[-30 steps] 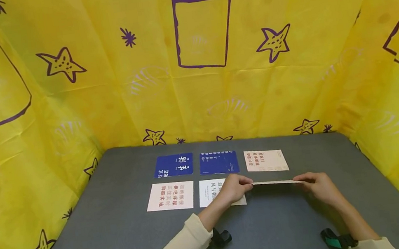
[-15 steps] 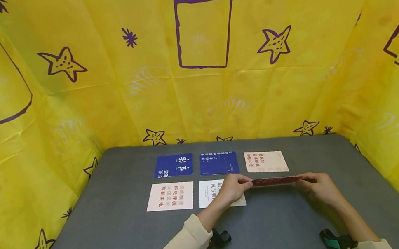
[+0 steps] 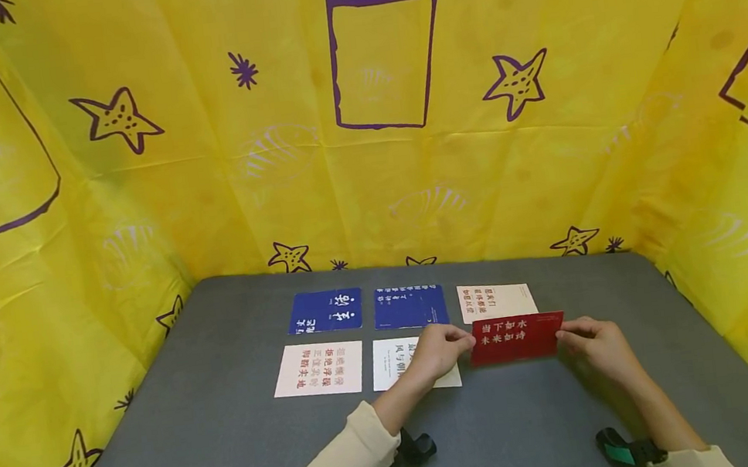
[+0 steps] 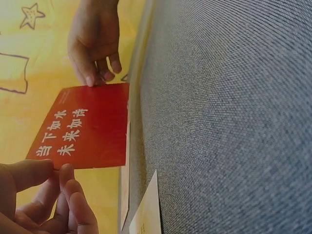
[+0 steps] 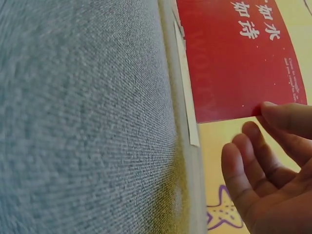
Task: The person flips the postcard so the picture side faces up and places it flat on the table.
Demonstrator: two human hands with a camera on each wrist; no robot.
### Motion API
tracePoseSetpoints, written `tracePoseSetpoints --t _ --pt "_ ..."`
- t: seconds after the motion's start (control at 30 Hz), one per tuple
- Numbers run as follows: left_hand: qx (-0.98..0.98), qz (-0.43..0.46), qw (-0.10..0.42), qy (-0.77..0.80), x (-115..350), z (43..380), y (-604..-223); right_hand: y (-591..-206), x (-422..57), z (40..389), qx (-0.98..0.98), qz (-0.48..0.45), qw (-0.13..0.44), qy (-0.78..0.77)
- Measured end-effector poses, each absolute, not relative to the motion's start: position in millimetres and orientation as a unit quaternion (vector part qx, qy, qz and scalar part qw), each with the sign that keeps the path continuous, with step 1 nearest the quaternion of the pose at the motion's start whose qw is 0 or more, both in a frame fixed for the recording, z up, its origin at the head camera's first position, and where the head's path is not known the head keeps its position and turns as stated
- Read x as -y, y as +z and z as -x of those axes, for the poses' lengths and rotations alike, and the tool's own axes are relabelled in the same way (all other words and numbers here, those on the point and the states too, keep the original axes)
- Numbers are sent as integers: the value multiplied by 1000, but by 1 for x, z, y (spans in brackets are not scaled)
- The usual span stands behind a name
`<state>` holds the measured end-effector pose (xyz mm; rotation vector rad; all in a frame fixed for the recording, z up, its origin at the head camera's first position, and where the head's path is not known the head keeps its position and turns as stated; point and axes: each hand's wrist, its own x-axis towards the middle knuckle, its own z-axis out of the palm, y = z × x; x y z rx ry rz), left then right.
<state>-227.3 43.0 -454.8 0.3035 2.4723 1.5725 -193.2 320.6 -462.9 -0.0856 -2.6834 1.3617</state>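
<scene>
A red card with white lettering stands nearly upright over the grey table, its printed face toward me. My left hand pinches its left edge between thumb and fingertips. At the opposite edge, my right hand pinches it the same way, the other fingers loosely curled below in the right wrist view. Beneath my left hand lies a white card, partly covered by that hand and wrist. Just behind the red card is a pale pink card, its lower edge hidden.
Two blue cards, the left one and the right one, lie in the back row. A pink card lies front left. The grey table is enclosed by a yellow curtain with purple starfish drawings.
The card between my hands has tilted from edge-on to nearly upright, so its red lettered face now shows. My hands have barely moved.
</scene>
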Motion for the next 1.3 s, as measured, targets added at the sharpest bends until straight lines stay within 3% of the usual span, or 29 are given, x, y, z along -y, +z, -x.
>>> tracePoseSetpoints --t 0.4,1.3 --pt "-804 -80 86 583 -46 229 -458 -462 -318 193 866 45 26 497" --pt "-679 16 121 724 -57 232 -468 -465 -314 190 824 93 -16 559"
